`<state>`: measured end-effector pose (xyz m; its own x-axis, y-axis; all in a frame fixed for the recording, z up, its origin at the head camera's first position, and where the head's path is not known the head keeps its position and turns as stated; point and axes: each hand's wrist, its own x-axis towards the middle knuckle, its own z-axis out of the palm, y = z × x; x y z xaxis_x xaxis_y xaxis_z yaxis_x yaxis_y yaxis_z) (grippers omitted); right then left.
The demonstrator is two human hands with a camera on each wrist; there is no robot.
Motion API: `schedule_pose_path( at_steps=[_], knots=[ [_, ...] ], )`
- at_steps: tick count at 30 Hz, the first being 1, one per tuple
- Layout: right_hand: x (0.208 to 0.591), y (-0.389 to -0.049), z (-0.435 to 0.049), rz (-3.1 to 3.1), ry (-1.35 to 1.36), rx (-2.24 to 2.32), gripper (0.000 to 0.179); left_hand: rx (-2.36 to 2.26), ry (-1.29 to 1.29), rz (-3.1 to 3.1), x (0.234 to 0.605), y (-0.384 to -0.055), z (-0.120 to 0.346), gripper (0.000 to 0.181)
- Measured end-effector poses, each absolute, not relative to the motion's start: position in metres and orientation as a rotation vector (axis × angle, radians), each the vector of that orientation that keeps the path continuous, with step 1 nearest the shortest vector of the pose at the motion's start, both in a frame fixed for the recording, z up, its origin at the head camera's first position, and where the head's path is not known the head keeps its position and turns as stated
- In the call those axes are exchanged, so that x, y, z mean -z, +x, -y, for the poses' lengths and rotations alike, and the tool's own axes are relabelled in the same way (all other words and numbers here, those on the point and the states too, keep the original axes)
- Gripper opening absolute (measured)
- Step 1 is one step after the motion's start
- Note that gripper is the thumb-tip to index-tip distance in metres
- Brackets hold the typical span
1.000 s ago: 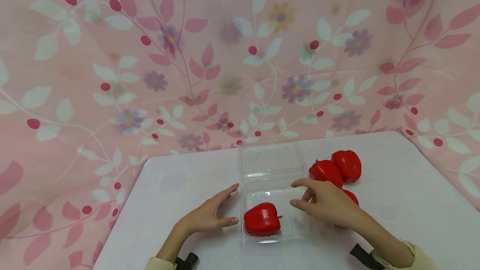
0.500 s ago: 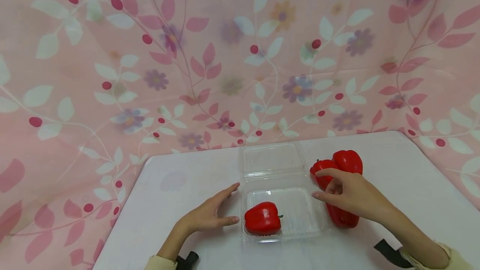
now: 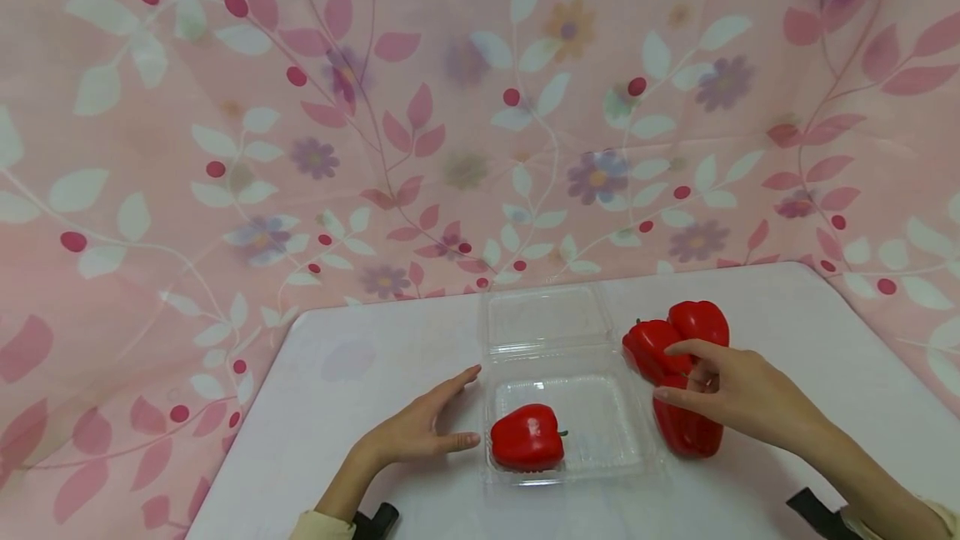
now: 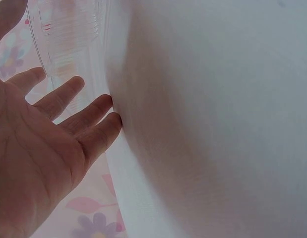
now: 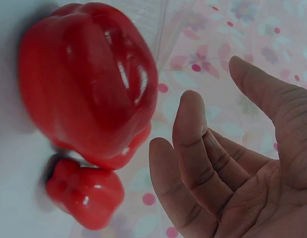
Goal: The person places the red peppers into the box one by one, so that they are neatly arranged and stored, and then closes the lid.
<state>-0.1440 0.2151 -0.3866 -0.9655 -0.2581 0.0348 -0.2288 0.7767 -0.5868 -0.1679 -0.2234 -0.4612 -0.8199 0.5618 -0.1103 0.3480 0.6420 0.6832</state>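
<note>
A clear plastic clamshell box (image 3: 600,432) lies with its lid folded back, a red bell pepper (image 3: 527,437) on its side in the left part of the base. Just left of the box my left hand (image 3: 412,432) is held with fingers spread and nothing in it; in the left wrist view its little-finger side is right at the white tabletop. Three more red peppers cluster right of the box: a near one (image 3: 688,427), a middle one (image 3: 649,347) and a far one (image 3: 699,321). Over the near one hovers my right hand (image 3: 742,394), fingers loosely bent, apart from the pepper (image 5: 86,84) in the right wrist view.
The clear lid (image 3: 550,317) lies flat behind the base. All stands on a white table (image 3: 375,348) with rounded back corners. A pink floral cloth (image 3: 465,123) hangs behind it. Black straps (image 3: 821,515) sit at both wrists.
My right hand has moved right, from over the box's right side to above the near pepper, which has come into fuller view. My left hand has stayed beside the box.
</note>
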Motion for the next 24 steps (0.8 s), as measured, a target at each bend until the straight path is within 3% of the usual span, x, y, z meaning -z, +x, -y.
schedule_pose_path(
  at_steps=[15,24],
  knots=[
    [0.402,-0.138,-0.238,-2.913,-0.269,0.837,0.067,-0.958,0.738,-2.548,0.462,-0.168,0.224,0.093],
    [0.416,-0.136,-0.245,-2.971,-0.198,0.726,0.08,-0.962,0.74,-2.543,0.462,-0.169,0.224,0.092]
  ],
)
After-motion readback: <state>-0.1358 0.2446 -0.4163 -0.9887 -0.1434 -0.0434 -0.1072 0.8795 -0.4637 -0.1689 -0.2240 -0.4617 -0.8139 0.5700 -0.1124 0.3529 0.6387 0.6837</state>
